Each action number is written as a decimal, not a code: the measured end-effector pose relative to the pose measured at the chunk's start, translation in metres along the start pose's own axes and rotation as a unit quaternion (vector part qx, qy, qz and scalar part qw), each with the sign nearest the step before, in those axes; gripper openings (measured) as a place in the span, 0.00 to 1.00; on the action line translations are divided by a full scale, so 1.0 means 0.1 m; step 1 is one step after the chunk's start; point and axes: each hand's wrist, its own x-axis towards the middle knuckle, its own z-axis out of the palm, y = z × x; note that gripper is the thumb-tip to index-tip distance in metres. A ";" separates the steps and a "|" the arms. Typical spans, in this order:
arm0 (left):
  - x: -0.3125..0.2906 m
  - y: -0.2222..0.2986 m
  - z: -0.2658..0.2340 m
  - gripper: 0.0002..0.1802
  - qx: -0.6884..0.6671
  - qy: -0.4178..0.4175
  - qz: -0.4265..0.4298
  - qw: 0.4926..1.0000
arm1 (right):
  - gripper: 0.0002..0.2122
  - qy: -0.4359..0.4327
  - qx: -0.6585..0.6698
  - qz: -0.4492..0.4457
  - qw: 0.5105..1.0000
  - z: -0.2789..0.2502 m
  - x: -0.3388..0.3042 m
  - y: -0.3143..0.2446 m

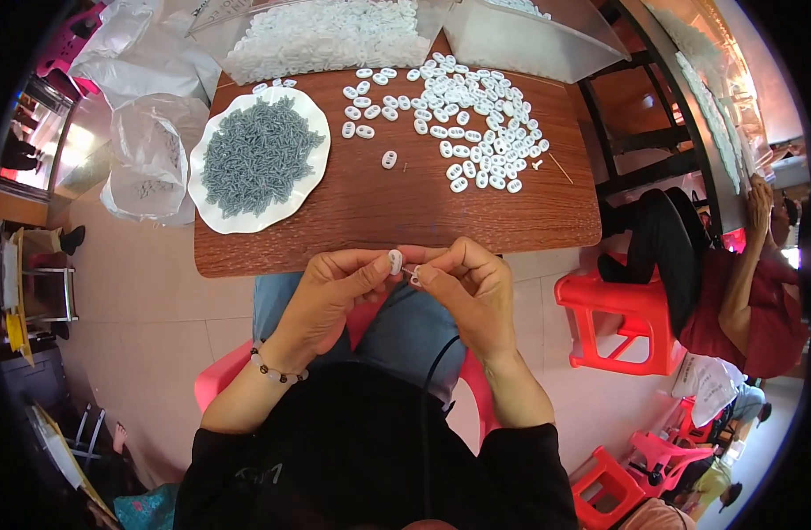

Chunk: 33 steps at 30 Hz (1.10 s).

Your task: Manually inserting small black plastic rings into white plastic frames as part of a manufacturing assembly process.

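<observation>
A small white oval piece [395, 261] is pinched between the thumb and forefinger of the left hand [335, 296], the remaining fingers being curled loosely beneath it. The right hand [472, 287] is closed in a pinch just beside it, and a tiny grey pin-like part [409, 273] is seen at its fingertips, pointed toward the white piece; whether the two parts touch cannot be told. Both hands are held close together over the lap, just short of the near edge of a brown wooden table [370, 212]. A beaded bracelet [277, 371] is worn on the left wrist.

Ahead of the left hand, a white scalloped plate [220, 216] heaped with small grey pins [257, 155] is set on the table. Ahead of the right hand, many more white oval pieces [476, 115] are scattered loose across the tabletop, one of them [389, 159] lying apart nearer the hands. Further away, at the far edge of the table, a clear bag of white pieces [322, 35] is laid. Clear plastic bags [149, 159] are seen beyond the plate, off the left side of the table. To the right of the right hand, a red plastic stool [613, 322] is placed on the tiled floor, and another person in a red top [763, 309] is seated beyond it
</observation>
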 end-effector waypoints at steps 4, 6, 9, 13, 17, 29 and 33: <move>0.00 0.04 0.05 0.10 0.025 0.006 0.010 1.000 | 0.02 0.009 -0.010 -0.002 1.000 0.00 0.01 0.01; 0.00 0.04 0.05 0.11 0.024 0.002 0.013 1.000 | 0.02 0.015 -0.014 -0.002 1.000 0.00 0.01 0.01; 0.00 0.03 0.06 0.11 0.022 0.003 0.015 1.000 | 0.02 0.016 -0.018 0.004 1.000 -0.01 0.01 0.00; 0.00 0.00 0.05 0.10 0.023 0.007 0.028 0.999 | 0.02 0.014 -0.022 0.010 1.000 -0.03 0.01 0.03; -0.02 0.04 0.12 0.10 0.032 0.000 0.058 0.998 | 0.02 0.016 -0.018 0.014 1.000 -0.02 0.01 0.03; -0.14 0.11 0.07 0.12 0.078 -0.016 0.079 0.994 | 0.05 -0.034 0.007 0.008 0.999 0.04 0.00 0.05; -0.18 0.15 0.08 0.10 0.068 -0.008 0.051 0.996 | 0.10 -0.051 0.008 0.031 0.998 0.07 0.02 -0.01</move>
